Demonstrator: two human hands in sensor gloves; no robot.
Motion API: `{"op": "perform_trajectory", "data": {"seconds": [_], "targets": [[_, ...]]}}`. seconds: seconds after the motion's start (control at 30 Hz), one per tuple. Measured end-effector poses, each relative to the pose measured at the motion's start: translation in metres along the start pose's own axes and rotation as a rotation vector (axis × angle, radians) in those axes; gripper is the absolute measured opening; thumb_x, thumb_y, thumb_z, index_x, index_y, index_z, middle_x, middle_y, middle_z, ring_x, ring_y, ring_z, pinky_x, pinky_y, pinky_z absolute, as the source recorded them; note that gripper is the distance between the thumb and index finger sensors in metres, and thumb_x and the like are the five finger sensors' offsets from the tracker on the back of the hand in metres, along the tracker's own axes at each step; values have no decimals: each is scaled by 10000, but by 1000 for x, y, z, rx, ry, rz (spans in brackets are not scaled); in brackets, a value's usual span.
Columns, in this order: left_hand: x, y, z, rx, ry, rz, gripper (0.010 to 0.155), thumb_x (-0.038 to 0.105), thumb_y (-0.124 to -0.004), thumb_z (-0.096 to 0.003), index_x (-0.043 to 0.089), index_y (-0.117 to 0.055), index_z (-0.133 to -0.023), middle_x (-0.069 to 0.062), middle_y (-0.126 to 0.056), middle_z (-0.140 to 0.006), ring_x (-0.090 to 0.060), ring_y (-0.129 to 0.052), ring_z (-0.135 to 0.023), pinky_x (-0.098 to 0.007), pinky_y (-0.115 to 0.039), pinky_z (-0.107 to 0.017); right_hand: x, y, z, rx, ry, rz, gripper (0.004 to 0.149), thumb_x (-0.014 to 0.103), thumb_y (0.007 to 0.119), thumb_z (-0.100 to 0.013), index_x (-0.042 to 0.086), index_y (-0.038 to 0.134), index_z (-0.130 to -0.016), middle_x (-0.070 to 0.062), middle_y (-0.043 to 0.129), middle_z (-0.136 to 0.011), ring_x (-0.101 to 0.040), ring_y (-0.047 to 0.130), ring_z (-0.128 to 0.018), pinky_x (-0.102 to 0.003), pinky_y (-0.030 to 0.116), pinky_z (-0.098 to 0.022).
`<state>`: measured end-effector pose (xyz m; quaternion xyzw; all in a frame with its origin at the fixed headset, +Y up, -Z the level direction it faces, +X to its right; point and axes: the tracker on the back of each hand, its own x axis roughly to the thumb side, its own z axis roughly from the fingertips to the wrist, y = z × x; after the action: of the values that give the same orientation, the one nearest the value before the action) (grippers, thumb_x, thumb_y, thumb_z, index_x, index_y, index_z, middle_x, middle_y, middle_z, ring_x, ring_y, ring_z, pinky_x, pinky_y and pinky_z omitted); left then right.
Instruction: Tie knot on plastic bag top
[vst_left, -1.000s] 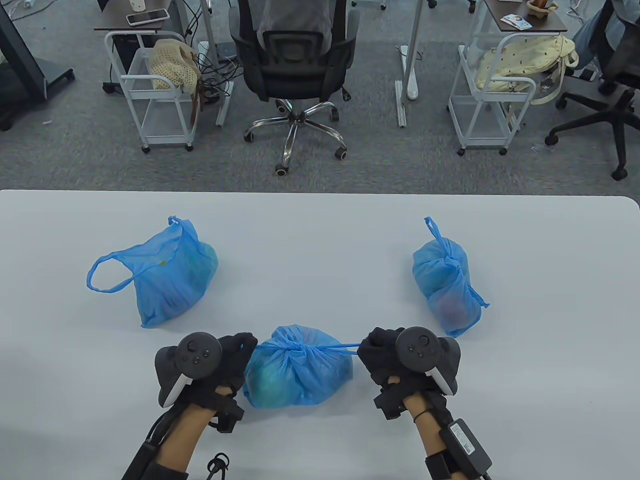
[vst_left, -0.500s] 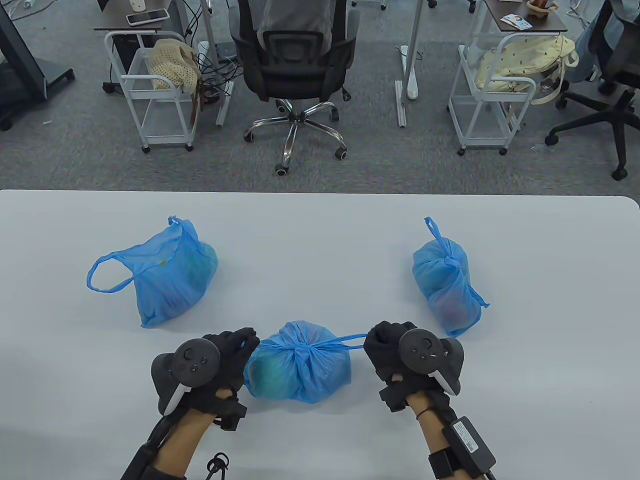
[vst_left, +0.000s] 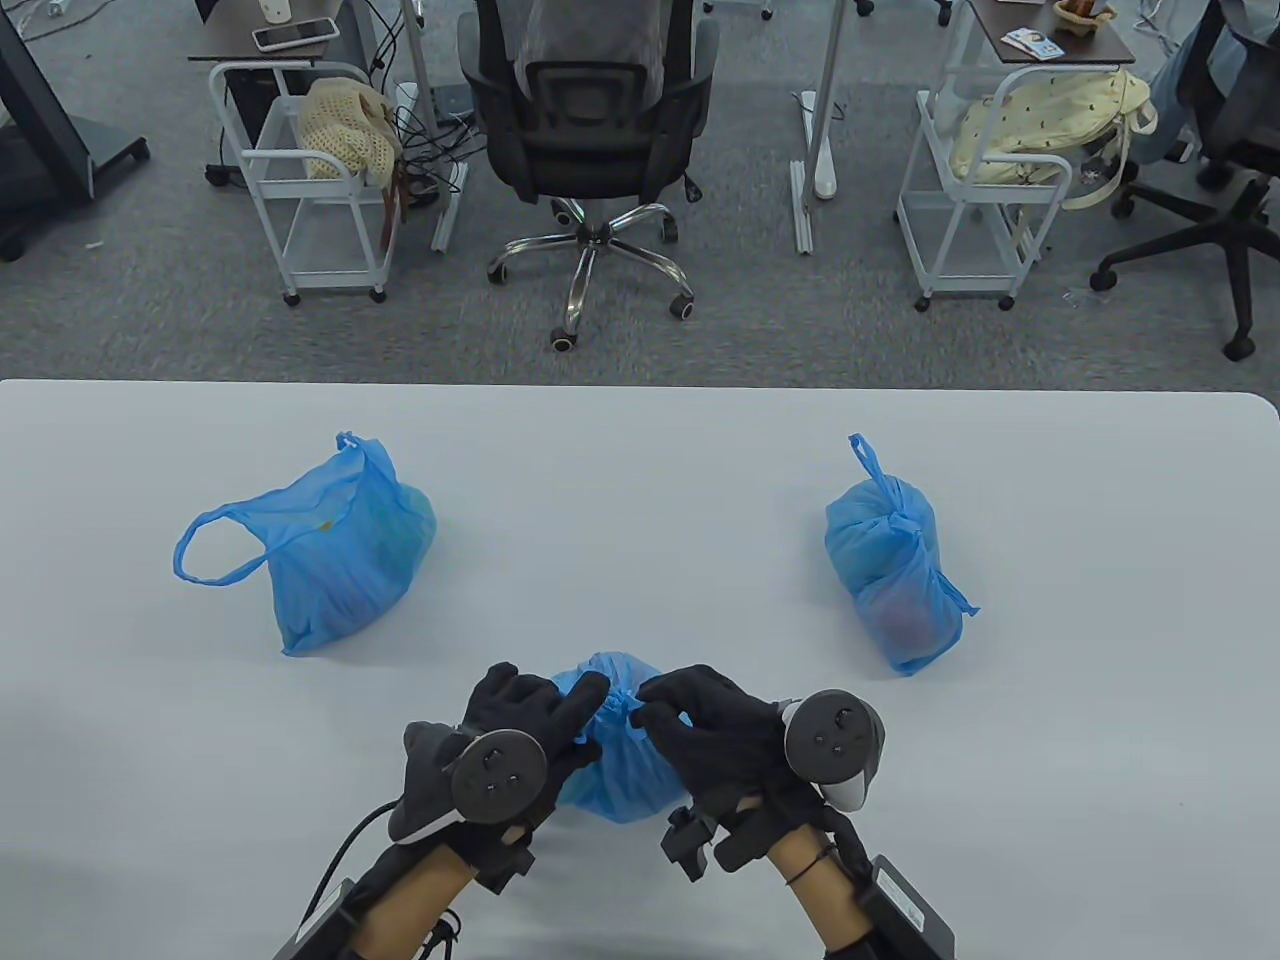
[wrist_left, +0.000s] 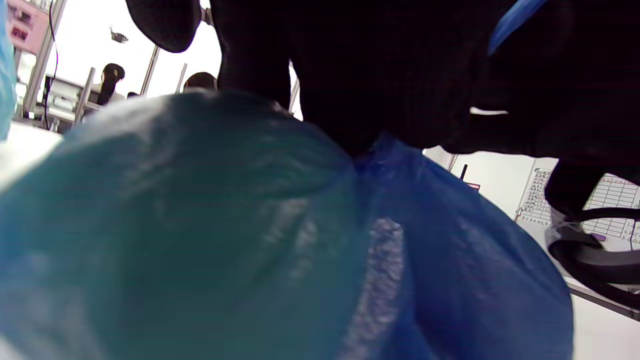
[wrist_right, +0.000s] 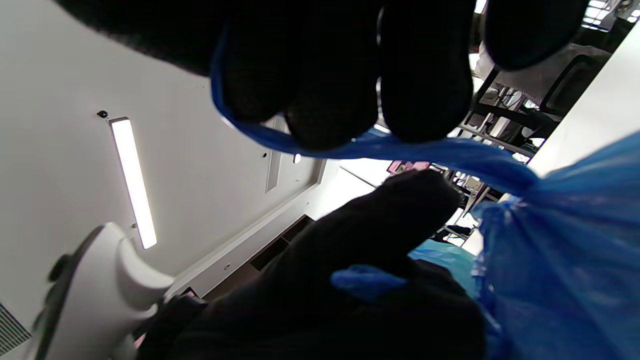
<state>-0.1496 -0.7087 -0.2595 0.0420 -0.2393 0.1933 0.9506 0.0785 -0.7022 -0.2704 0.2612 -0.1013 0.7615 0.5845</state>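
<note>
The blue plastic bag (vst_left: 612, 770) sits at the near centre of the table, between the two hands and partly covered by them. It is thin, translucent and bulging; a rounded teal-green object shows through its wall in the left wrist view. Its top (vst_left: 618, 700) is gathered into a tight bunch at the upper middle. In the right wrist view, a twisted blue handle strip (wrist_right: 400, 150) runs out from the gathered top.

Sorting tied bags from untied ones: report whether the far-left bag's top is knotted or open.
Open: the far-left bag shows no knot, and its handle loop lies spread loose on the table.
</note>
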Motion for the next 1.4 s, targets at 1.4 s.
{"op": "perform_trajectory", "data": {"seconds": [1.4], "targets": [[-5, -5, 9, 144, 43, -227, 358, 491, -870, -427, 388, -934, -764, 36, -947, -619, -295, -839, -846, -598, -612, -699, -18, -29, 27, -143, 86, 269, 363, 411, 776, -493, 124, 940, -641, -131, 994, -581, -404, 980, -566, -662, 705, -459]]}}
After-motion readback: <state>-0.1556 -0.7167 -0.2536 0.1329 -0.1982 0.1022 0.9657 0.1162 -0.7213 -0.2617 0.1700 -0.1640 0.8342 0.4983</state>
